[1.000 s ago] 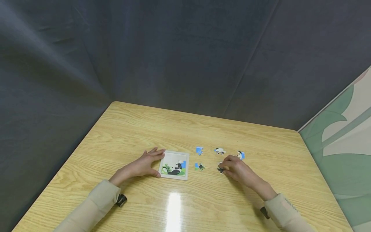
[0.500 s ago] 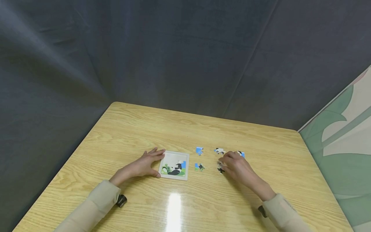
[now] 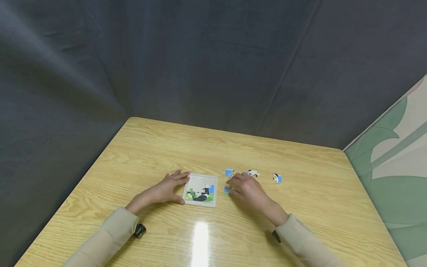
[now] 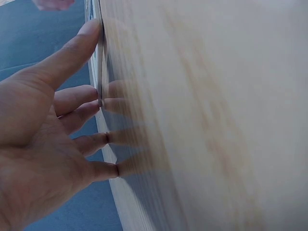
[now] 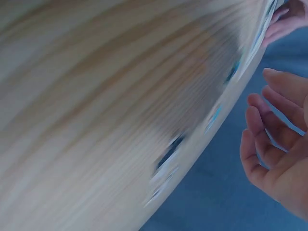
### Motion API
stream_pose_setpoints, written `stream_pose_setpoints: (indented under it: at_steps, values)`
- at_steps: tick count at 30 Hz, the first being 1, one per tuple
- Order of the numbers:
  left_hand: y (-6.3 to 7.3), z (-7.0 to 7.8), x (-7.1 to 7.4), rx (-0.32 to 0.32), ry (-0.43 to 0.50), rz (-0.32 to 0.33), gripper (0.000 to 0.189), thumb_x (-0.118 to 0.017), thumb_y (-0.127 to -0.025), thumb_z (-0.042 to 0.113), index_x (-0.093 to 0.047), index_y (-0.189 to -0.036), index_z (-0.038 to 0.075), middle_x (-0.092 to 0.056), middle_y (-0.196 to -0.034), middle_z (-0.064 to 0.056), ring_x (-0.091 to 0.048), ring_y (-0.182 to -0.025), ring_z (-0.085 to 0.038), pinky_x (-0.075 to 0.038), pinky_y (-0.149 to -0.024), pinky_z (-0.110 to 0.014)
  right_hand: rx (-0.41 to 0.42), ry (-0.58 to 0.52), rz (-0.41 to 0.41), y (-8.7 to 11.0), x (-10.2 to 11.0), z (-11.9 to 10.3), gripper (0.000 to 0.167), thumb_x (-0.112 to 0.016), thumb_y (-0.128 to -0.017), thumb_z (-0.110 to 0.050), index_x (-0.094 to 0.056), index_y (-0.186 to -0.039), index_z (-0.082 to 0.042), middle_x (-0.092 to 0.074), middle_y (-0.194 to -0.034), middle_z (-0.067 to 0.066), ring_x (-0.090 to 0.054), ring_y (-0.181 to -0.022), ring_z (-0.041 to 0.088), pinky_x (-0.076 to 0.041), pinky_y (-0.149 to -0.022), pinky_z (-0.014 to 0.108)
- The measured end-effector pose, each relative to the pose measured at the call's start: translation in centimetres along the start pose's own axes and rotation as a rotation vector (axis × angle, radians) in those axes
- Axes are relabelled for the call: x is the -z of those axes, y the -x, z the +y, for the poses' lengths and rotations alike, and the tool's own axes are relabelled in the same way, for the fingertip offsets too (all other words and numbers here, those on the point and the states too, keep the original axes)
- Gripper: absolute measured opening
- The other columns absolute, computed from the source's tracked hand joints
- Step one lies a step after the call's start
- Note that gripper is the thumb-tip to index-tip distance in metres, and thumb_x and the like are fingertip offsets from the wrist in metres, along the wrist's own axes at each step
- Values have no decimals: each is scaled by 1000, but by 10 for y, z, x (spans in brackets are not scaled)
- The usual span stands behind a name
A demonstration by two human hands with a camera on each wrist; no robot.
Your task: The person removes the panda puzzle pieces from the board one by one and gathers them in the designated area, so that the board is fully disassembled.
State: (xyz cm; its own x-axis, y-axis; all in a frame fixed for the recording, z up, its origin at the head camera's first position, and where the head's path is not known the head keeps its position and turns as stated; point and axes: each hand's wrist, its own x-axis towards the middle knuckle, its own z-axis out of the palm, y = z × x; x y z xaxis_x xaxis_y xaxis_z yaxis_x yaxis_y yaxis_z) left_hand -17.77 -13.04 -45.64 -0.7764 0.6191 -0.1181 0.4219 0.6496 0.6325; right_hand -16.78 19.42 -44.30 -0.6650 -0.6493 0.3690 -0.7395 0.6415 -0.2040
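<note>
My left hand (image 3: 165, 188) rests with spread fingers on the left edge of the white puzzle frame (image 3: 215, 191); in the left wrist view the thumb and fingertips touch its side. Joined pieces (image 3: 201, 196) of a panda picture fill the frame's lower part. My right hand (image 3: 251, 193) reaches over the green and blue puzzle piece (image 3: 226, 190), partly covering it. In the right wrist view that hand (image 5: 284, 130) is loosely bent, with nothing between thumb and fingers. The black and white piece is hidden beneath it in the head view.
A blue piece (image 3: 229, 172), a panda-face piece (image 3: 253, 173) and a white and blue piece (image 3: 277, 178) lie beyond the right hand on the wooden table (image 3: 160, 144). A dark curtain (image 3: 207, 66) hangs behind the far edge.
My right hand has moved left from the black and white piece to the green and blue one, uncovering the white and blue piece. My left hand stays at the frame.
</note>
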Motion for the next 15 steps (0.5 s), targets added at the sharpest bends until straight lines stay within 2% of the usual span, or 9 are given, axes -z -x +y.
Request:
stream_pose_setpoints:
  at_steps: [7, 15]
  values:
    - [0, -1, -1, -2, 8, -6, 83, -81, -76, 26, -41, -142, -5, -24, -157, -15, -8, -144, -41, -4, -108, -70, 41, -38, -57, -24, -14, -24, 25, -78, -80, -8, -72, -104, -3, -69, -100, 6, -60, -88, 19, -53, -71, 32]
    - [2, 0, 1, -7, 12, -5, 83, -80, -76, 28, -41, -142, -5, -24, -157, -15, -8, -144, -42, -4, -108, -70, 21, -35, -128, -36, -22, -31, 30, -78, -80, -16, -72, -107, -5, -69, -106, 6, -60, -91, 20, -52, -76, 32]
